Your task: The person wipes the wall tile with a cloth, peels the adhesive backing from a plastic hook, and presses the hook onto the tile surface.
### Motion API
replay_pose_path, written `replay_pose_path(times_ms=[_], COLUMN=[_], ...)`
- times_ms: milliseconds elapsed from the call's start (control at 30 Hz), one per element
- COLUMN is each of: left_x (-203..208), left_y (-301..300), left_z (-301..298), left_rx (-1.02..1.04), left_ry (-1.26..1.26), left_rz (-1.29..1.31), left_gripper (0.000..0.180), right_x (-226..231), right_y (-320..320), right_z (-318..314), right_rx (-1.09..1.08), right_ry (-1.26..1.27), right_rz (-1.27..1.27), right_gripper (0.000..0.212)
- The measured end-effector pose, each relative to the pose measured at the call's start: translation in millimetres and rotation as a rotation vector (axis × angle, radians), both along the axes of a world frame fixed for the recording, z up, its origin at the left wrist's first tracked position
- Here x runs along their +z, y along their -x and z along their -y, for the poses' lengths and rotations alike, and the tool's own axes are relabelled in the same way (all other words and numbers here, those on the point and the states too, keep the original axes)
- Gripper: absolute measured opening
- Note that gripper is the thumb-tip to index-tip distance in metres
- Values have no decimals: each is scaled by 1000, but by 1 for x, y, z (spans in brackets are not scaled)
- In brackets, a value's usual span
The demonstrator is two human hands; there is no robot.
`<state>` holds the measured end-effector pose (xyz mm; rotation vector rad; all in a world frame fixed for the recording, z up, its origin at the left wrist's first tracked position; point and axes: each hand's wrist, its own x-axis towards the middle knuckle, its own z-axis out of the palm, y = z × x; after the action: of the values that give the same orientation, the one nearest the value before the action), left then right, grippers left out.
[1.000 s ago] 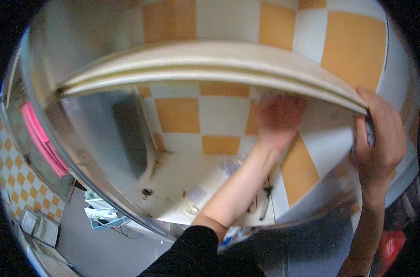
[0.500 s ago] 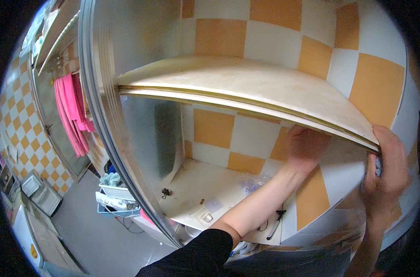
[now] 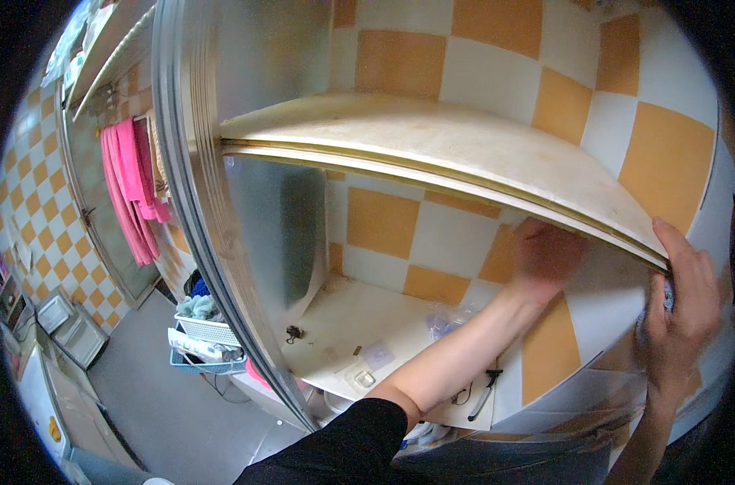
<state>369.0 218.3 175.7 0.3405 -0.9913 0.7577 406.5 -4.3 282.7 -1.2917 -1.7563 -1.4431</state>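
A pale shelf board [image 3: 432, 133] with a grooved front edge spans the tiled alcove. My left hand [image 3: 549, 250] reaches beneath it near the right end, palm raised toward the underside; the board and blur hide its fingers. My right hand [image 3: 684, 295] is closed at the board's right front corner, fingertips at the board's edge. A bit of blue-grey cloth [image 3: 668, 294] shows beside its palm, mostly covered by the hand.
On the lower shelf [image 3: 327, 319] lie a black clip [image 3: 294, 333], a clear plastic bag [image 3: 444, 323], a small pale dish [image 3: 362, 377] and a black-headed razor-like tool [image 3: 485, 394]. A metal-framed panel [image 3: 214, 210] borders the left; beyond stand laundry baskets [image 3: 210, 343] and hanging pink towels [image 3: 129, 186].
The view has shifted slightly, so the scene sits a little further right. Both hands keep nearly the same places at the board, the left still beneath it.
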Motion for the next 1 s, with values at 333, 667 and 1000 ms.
replay_pose_path(times_ms=[333,667,1000], left_x=[-8,-11,-4], left_y=[-2,3,9], left_z=[1,3,13], left_rx=[25,-35,71], left_ry=[32,36,83], left_rz=[9,-63,-88], left_gripper=[49,48,47], right_x=[2,7,6], right_y=[-1,0,1], right_z=[2,0,-3], right_rx=[29,75,62], right_ry=[23,-45,3], right_rz=[3,51,39], right_gripper=[48,51,45])
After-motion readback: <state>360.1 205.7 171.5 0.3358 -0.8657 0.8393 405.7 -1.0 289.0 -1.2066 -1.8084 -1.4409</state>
